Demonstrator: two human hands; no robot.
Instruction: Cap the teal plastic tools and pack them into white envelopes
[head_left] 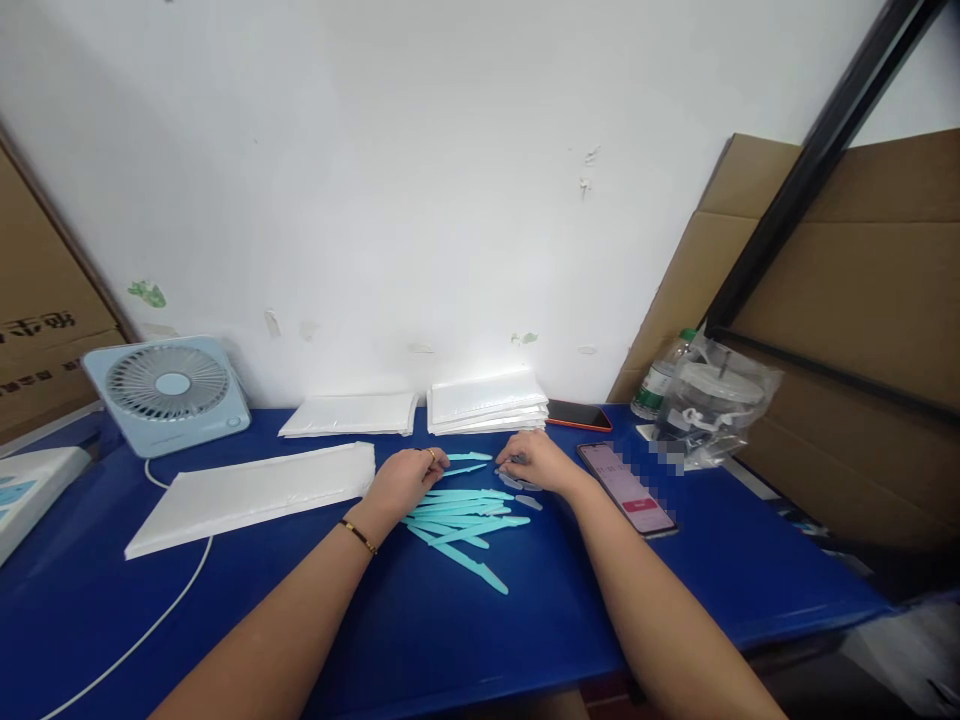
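2 hands (469, 472) on teal sticks (461, 515)

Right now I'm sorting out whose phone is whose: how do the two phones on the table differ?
The near phone lies beside the right hand with its screen lit, showing a pinkish display; the far phone by the wall is dark. The near phone points lengthwise away from the wall; the far phone lies along it, showing an orange-red edge. Both lie flat on the blue table.

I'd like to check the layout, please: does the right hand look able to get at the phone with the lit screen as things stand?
Probably yes. The right hand rests on the table just beside the phone, with only bare blue surface between them; the bagged cup sits behind it, out of the way.
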